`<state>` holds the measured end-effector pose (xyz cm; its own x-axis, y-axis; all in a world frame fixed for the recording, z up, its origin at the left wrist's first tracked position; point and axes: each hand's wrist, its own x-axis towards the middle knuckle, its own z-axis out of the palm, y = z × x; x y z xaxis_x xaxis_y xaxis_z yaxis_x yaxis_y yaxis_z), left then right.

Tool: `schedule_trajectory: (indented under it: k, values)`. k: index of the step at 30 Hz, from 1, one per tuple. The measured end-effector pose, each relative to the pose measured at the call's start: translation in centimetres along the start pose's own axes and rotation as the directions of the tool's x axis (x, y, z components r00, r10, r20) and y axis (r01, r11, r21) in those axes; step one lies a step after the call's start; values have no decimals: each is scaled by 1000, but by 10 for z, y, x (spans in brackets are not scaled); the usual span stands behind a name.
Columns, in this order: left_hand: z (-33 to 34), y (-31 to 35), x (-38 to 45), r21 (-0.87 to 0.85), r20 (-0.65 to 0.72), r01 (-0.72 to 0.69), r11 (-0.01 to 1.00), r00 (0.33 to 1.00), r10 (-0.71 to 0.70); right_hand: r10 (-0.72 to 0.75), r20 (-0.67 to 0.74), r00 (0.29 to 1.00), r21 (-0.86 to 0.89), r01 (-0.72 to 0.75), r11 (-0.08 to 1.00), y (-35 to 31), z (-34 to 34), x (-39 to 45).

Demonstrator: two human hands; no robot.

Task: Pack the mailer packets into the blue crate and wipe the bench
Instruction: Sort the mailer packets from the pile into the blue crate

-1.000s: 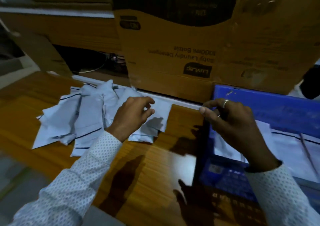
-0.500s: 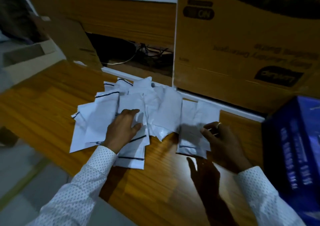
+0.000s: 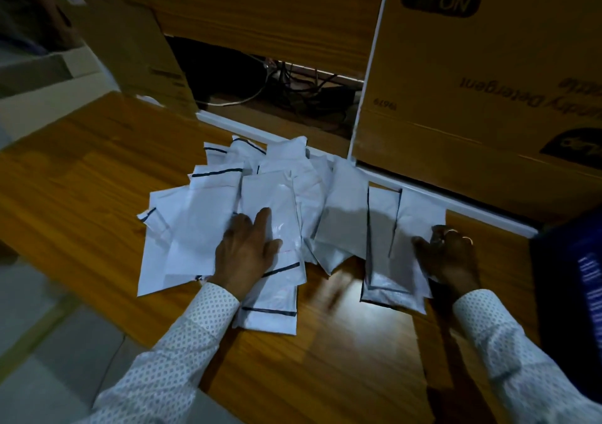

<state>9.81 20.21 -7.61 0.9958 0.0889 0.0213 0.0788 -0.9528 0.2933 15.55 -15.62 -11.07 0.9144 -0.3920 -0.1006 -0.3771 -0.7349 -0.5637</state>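
Observation:
A loose pile of white mailer packets (image 3: 247, 202) with dark edge strips lies on the wooden bench (image 3: 81, 195). My left hand (image 3: 244, 251) rests flat on the pile's near side, fingers spread. A separate pair of packets (image 3: 391, 247) lies to the right of the pile. My right hand (image 3: 448, 254) holds their right edge, fingers curled over it. The blue crate (image 3: 573, 280) shows only as a dark corner at the right edge, right of my right hand.
A large cardboard detergent box (image 3: 488, 81) stands behind the packets at the back right. A dark opening with cables (image 3: 277, 85) gapes behind the bench, and another cardboard box (image 3: 136, 49) leans at the back left. Grey floor (image 3: 49, 342) lies below the bench's near edge.
My view swung left, away from the crate. My right hand left the crate and came down on the right-hand packets. My left hand flattened out on the pile.

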Motion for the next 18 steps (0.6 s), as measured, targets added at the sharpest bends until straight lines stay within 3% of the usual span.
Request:
schedule_trajectory:
  k: [5,8,11,14,18]
  values:
    - [0,4,8,-93,23,64,994,998,-62,85,38,996,-56,-82,995,0,5,7]
    - [-3,6,9,-279,-8,87,956,996,-93,117,83,990,9,-118,993,1,3,11]
    - [-6,9,6,-327,-99,44,944,992,-80,101,97,990,91,-110,990,0,-5,12]
    - [-10,14,-1,-356,-196,-15,934,979,-59,25,81,996,165,-38,986,0,-14,9]
    - [-16,24,-7,-399,-251,-49,915,966,-57,-193,51,980,296,170,940,-1,-27,-2]
